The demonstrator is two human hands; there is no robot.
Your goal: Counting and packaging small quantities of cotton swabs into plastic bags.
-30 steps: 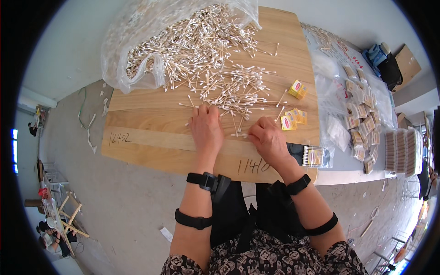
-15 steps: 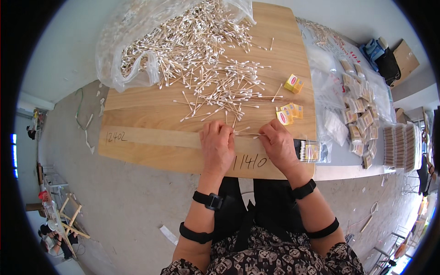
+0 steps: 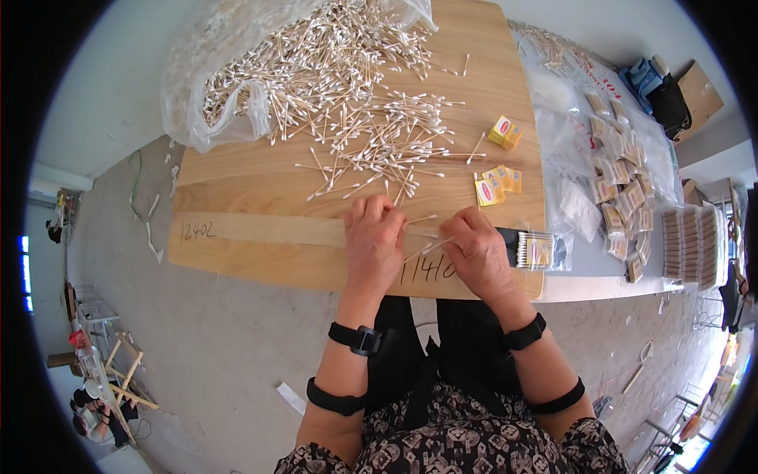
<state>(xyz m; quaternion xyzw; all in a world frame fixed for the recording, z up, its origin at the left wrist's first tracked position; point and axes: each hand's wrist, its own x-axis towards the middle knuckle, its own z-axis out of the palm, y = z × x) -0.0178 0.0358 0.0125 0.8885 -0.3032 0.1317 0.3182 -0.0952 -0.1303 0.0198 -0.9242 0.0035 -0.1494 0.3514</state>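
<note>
My left hand [image 3: 375,243] is closed near the front of the wooden table, with a cotton swab [image 3: 421,220] sticking out to the right from its fingertips. Facing it, my right hand [image 3: 478,249] pinches a couple of cotton swabs [image 3: 426,249], their white tips pointing left and down. How many swabs lie inside either grip is hidden by the fingers. Just beyond my hands spreads a loose heap of cotton swabs [image 3: 387,138]. Beside my right wrist lies a clear packet [image 3: 537,250] holding a row of swabs and a yellow card, partly over something black.
A large clear plastic bag [image 3: 185,103] spills swabs at the table's far left. Yellow cards [image 3: 491,189] and a small stack of yellow cards [image 3: 505,132] lie at right. On the adjoining grey table are filled packets [image 3: 628,201] and stacked swab bundles [image 3: 693,245].
The swabs in my right hand have tilted, their tips swinging down and toward me. My left hand stays nearly in place. The whole view has shifted slightly.
</note>
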